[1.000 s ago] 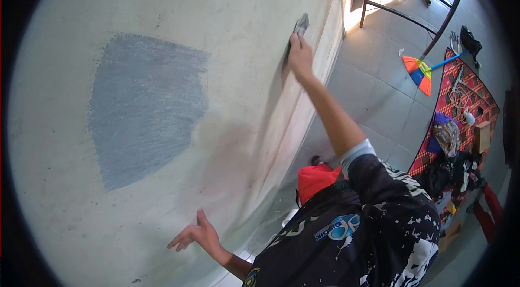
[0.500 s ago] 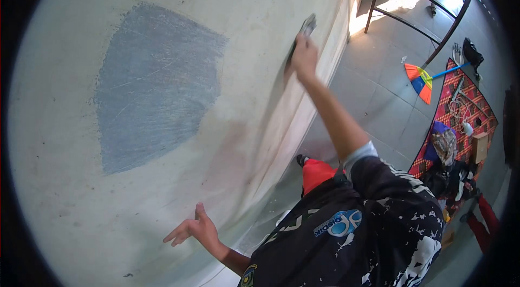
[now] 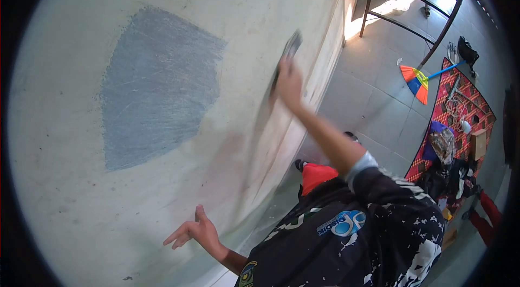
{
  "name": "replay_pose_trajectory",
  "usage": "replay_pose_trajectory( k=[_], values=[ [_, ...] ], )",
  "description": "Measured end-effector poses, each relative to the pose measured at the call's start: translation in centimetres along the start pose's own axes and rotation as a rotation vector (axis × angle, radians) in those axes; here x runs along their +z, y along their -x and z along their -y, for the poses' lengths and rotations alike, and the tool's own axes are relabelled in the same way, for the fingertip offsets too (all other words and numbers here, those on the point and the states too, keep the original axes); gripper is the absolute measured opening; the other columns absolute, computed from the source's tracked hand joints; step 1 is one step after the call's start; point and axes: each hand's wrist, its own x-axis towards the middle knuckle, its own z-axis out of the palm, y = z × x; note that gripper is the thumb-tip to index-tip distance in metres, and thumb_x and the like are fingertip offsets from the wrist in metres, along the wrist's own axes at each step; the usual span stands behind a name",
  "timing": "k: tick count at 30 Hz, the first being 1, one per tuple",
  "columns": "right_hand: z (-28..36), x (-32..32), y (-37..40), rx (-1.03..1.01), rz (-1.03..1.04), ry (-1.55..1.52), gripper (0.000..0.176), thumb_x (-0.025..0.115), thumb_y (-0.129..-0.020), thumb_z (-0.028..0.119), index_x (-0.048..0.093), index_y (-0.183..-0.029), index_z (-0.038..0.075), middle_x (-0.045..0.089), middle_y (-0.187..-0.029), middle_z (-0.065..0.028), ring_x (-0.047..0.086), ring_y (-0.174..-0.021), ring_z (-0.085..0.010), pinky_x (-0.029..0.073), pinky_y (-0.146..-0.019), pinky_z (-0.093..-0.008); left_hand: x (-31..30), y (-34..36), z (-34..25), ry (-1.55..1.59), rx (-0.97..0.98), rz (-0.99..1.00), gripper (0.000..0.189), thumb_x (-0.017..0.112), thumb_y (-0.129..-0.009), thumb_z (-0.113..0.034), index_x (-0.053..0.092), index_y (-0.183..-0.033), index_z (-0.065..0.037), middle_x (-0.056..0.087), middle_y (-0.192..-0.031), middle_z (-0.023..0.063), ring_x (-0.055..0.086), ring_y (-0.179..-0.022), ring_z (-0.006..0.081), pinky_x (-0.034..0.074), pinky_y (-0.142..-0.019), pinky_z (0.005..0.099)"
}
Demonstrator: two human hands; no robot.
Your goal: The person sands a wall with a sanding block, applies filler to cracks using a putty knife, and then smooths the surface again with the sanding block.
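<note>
My right hand (image 3: 290,84) is closed around a flat, narrow grey tool (image 3: 293,43), blurred by motion, held lengthwise against the pale wall (image 3: 260,10). To the left of it, the wall carries a rough grey patch (image 3: 162,86) with ragged edges and light scratches. My left hand (image 3: 197,233) is low by the wall, below the patch, holding nothing. Its thumb points up and its index finger is stretched out, with the other fingers partly bent.
A brown metal frame (image 3: 403,29) stands on the grey tiled floor (image 3: 363,92). Close by lies an orange, yellow and blue broom (image 3: 416,84). A red patterned mat (image 3: 476,105) holds bags, a cord and a cardboard box (image 3: 478,144). Another person's red-clad leg (image 3: 487,214) shows at far right.
My right hand and the grey tool have moved left and down along the wall, toward the grey patch. My left hand has stayed in nearly the same place and pose.
</note>
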Motion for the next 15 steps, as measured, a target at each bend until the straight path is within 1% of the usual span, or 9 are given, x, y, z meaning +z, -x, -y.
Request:
replay_pose_trajectory(
  k=[1, 3, 4, 6, 8, 10, 11, 13, 15],
  values=[
    [0.8, 0.2, 5.5, -0.012, 0.014, -0.019, 0.047, 0.048, -0.1, 0.031, 0.055, -0.131, -0.005, 0.063, -0.11, -0.0295, 0.062, -0.105, -0.0367, 0.046, -0.09, -0.0422, -0.1, 0.0, 0.2, -0.004, 0.008, 0.005, 0.096, 0.068, -0.092, -0.041, 0.013, -0.134, 0.026, 0.057, -0.122, 0.0368, 0.034, -0.137, 0.035, 0.014, -0.118, 0.0416],
    [1.5, -0.5, 12.4, -0.061, 0.134, -0.074, 0.048, 0.055, -0.097, 0.028, 0.054, -0.133, -0.003, 0.062, -0.116, -0.0303, 0.061, -0.11, -0.0362, 0.045, -0.095, -0.0411, 0.1, 0.1, -0.2, -0.002, 0.013, 0.011, 0.096, 0.068, -0.092, -0.04, 0.014, -0.134, 0.026, 0.057, -0.123, 0.0366, 0.034, -0.137, 0.035, 0.015, -0.117, 0.0412],
    [1.2, -0.5, 11.4, -0.058, 0.136, -0.073, 0.048, 0.055, -0.097, 0.028, 0.054, -0.133, -0.003, 0.062, -0.116, -0.0303, 0.061, -0.11, -0.0362, 0.045, -0.095, -0.0411, -0.1, 0.3, -0.3, 0.003, 0.014, 0.021, 0.095, 0.067, -0.092, -0.04, 0.014, -0.133, 0.026, 0.057, -0.122, 0.0363, 0.034, -0.137, 0.0355, 0.015, -0.117, 0.0411],
    [0.4, -0.7, 6.0, -0.063, 0.067, 0.008, 0.045, 0.054, -0.097, 0.031, 0.059, -0.127, -0.003, 0.066, -0.101, -0.0262, 0.064, -0.097, -0.0336, 0.048, -0.089, -0.0411, -0.4, 0.0, -0.3, -0.002, 0.014, 0.025, 0.094, 0.067, -0.092, -0.041, 0.015, -0.133, 0.026, 0.058, -0.122, 0.036, 0.035, -0.136, 0.0359, 0.016, -0.117, 0.041],
    [1.2, -1.9, -3.4, 0.016, 0.068, -0.159, 0.043, 0.051, -0.098, 0.034, 0.065, -0.1, -0.007, 0.066, -0.077, -0.0233, 0.064, -0.072, -0.0348, 0.047, -0.071, -0.043, 0.1, -0.1, -0.1, -0.132, -0.01, -0.017, 0.094, 0.067, -0.092, -0.042, 0.016, -0.132, 0.027, 0.058, -0.122, 0.0356, 0.034, -0.137, 0.0378, 0.016, -0.117, 0.0414],
    [2.9, -2.9, -8.8, 0.158, 0.097, -0.304, 0.044, 0.052, -0.098, 0.034, 0.064, -0.099, -0.008, 0.066, -0.076, -0.0231, 0.063, -0.072, -0.0349, 0.048, -0.071, -0.042, -0.1, 0.1, 0.2, -0.107, 0.002, -0.001, 0.094, 0.066, -0.092, -0.043, 0.018, -0.13, 0.028, 0.057, -0.123, 0.0364, 0.034, -0.137, 0.0386, 0.016, -0.117, 0.0416],
    [2.9, -2.6, -7.8, 0.154, 0.095, -0.31, 0.044, 0.052, -0.098, 0.034, 0.064, -0.099, -0.008, 0.066, -0.076, -0.0231, 0.063, -0.072, -0.0349, 0.048, -0.071, -0.042, 0.0, -0.1, 0.1, -0.075, 0.026, 0.017, 0.094, 0.066, -0.092, -0.043, 0.02, -0.129, 0.029, 0.056, -0.124, 0.0372, 0.033, -0.137, 0.0395, 0.015, -0.117, 0.0419],
    [1.9, -1.0, -1.6, 0.02, 0.078, -0.15, 0.044, 0.05, -0.099, 0.035, 0.064, -0.102, -0.007, 0.066, -0.087, -0.0251, 0.064, -0.085, -0.0365, 0.048, -0.08, -0.0419, 0.8, -0.5, 1.0, -0.078, 0.043, -0.045, 0.093, 0.066, -0.092, -0.043, 0.021, -0.129, 0.03, 0.056, -0.123, 0.0376, 0.034, -0.136, 0.0393, 0.016, -0.117, 0.0421],
    [0.3, -0.2, 8.6, -0.039, 0.174, -0.046, 0.051, 0.05, -0.099, 0.031, 0.049, -0.139, -0.001, 0.057, -0.112, -0.0346, 0.055, -0.108, -0.0442, 0.043, -0.091, -0.0478, 1.5, -0.8, 1.8, -0.078, 0.061, -0.1, 0.093, 0.066, -0.092, -0.043, 0.023, -0.128, 0.03, 0.056, -0.122, 0.0379, 0.035, -0.135, 0.0392, 0.016, -0.117, 0.0423]
  ],
)
